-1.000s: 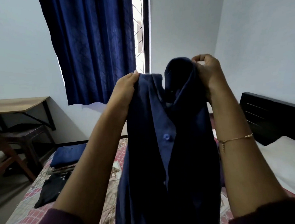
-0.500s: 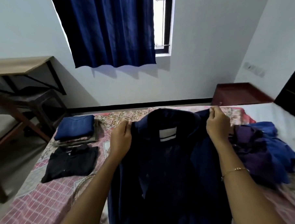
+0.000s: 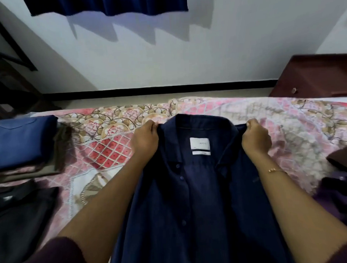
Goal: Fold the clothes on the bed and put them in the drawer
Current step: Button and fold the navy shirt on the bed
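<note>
Head view shows the navy shirt [image 3: 191,190] spread collar-away down the middle of the bed [image 3: 287,126], with the left hand [image 3: 144,141] pinching its shoulder at about eleven o'clock of the collar label and the right hand [image 3: 255,139] pinching the other shoulder at about two o'clock. Both forearms reach straight forward, knuckles up, fingers curled round the cloth. Letting go unevenly would probably leave the front placket skewed or the hidden sleeves bunched underneath, spoiling the fold; the folded stack [image 3: 22,142] lies at nine o'clock, well apart.
</note>
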